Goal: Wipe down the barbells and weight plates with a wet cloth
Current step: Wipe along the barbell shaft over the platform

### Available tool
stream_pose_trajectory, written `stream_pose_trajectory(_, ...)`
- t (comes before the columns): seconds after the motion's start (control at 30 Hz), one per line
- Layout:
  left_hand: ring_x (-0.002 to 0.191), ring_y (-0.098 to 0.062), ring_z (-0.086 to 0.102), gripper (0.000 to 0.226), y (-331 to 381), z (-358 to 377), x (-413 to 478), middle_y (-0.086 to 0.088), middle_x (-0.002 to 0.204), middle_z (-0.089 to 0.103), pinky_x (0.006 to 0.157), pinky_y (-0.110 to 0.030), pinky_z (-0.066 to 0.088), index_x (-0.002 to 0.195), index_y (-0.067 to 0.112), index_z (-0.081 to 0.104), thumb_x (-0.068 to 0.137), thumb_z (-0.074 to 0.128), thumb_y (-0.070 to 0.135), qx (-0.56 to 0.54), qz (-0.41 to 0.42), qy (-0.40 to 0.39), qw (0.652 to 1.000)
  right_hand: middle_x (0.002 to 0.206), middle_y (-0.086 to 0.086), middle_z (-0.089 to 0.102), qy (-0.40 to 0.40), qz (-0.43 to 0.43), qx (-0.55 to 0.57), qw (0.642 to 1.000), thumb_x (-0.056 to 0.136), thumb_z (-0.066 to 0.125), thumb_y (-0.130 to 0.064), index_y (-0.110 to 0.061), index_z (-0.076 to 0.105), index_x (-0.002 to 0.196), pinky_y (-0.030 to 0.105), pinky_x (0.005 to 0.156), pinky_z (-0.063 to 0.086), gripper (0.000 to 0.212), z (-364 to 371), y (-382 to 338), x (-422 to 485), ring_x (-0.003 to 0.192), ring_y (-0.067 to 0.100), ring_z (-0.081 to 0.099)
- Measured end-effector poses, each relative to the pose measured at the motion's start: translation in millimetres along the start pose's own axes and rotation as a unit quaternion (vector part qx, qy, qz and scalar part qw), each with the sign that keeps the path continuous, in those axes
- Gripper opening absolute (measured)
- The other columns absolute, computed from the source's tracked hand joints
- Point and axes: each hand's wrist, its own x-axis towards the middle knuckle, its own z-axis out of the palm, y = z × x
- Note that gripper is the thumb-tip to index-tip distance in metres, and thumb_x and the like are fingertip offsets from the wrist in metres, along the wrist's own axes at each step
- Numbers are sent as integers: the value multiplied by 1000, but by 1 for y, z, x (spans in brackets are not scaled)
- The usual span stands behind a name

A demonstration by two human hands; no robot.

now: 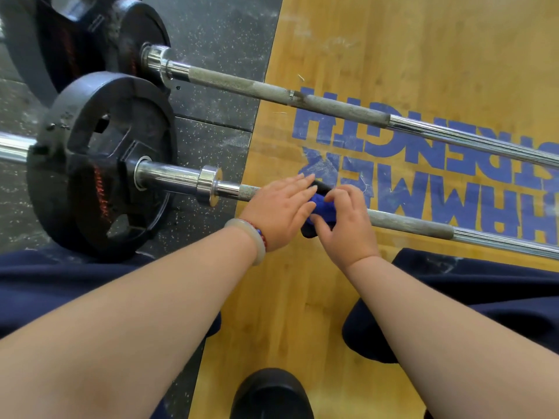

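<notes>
Chrome knurled steel barbell (408,226) lies mid-frame, black rubber weight plate (99,164) at 9 o'clock; right hand (348,225) pinches the bunched blue cloth (320,207) snug round it with curled fingers, left hand (281,207) straight-fingered alongside, probably steadying it.

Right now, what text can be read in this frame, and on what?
"HAMMER STRENGTH": blue letters, upside down on the wooden platform, partly cut off at the frame edge.
Red lettering on the near weight plate and far weight plate: too blurred to read.
</notes>
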Motion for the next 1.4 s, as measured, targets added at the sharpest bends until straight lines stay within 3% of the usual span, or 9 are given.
stream_pose_trajectory(0.1,122,-33,48,68,11,11,4,-16,131,55,105,-41,33,141,10,45,92,15,47,60,-51,13,997,145,5,39,-11,24,-62,998,91,56,-40,-14,40,139,42,118,17,57,-2,9,-6,137,20,29)
stream_pose_trajectory(0.23,116,-27,37,61,26,15,19,-7,126,40,105,-38,26,146,37,30,92,26,65,146,-124,-52,980,158,-1,18,-91,28,-111,989,93,46,-35,-17,11,152,28,116,-14,71,-3,18,-5,146,10,3)
stream_pose_trajectory(0.33,123,-33,37,53,20,17,22,-11,132,42,115,-43,15,132,25,50,92,42,59,161,-103,-47,980,158,-2,16,-99,27,-112,988,88,50,-32,-17,10,152,26,115,-14,78,-5,20,-5,146,10,0)
stream_pose_trajectory(0.43,100,-36,58,38,4,16,8,-16,110,61,105,-49,37,112,18,69,86,51,39,162,-29,7,986,159,-2,11,-115,23,-148,982,89,50,-36,-16,6,153,28,115,-13,80,-5,22,-5,146,10,-3)
stream_pose_trajectory(0.7,135,-36,31,57,-26,-1,-18,-19,142,44,117,-47,9,132,1,52,84,40,30,194,-178,43,964,160,-3,-6,-157,25,-242,957,89,46,-47,-25,-3,152,34,112,-20,82,-5,18,-6,145,15,-16)
stream_pose_trajectory(0.8,116,-37,51,54,-2,11,-2,-7,105,68,106,-49,28,130,14,58,90,34,41,180,-177,62,966,160,-1,-11,-162,51,-262,950,88,46,-49,-24,-8,152,41,112,-20,87,0,8,-4,144,20,-22)
stream_pose_trajectory(0.97,75,-29,56,49,-34,14,0,-5,77,65,73,-38,47,86,11,69,99,29,36,225,-92,54,968,158,-1,-18,-164,17,-283,945,91,47,-36,-22,-13,151,42,111,-21,86,9,-3,0,143,21,-25)
stream_pose_trajectory(1.2,64,-23,37,62,-32,11,6,-5,68,56,67,-37,35,71,13,62,100,11,33,248,-228,40,941,157,1,-23,-173,35,-301,937,90,43,-27,-23,-18,149,43,110,-23,85,13,-4,3,141,23,-29)
stream_pose_trajectory(1.4,82,-30,58,43,-35,18,-3,-11,97,65,79,-38,46,90,7,66,97,34,34,224,-53,76,970,157,-1,-22,-173,29,-291,941,90,43,-22,-26,-17,150,40,109,-23,84,12,-2,3,141,21,-28)
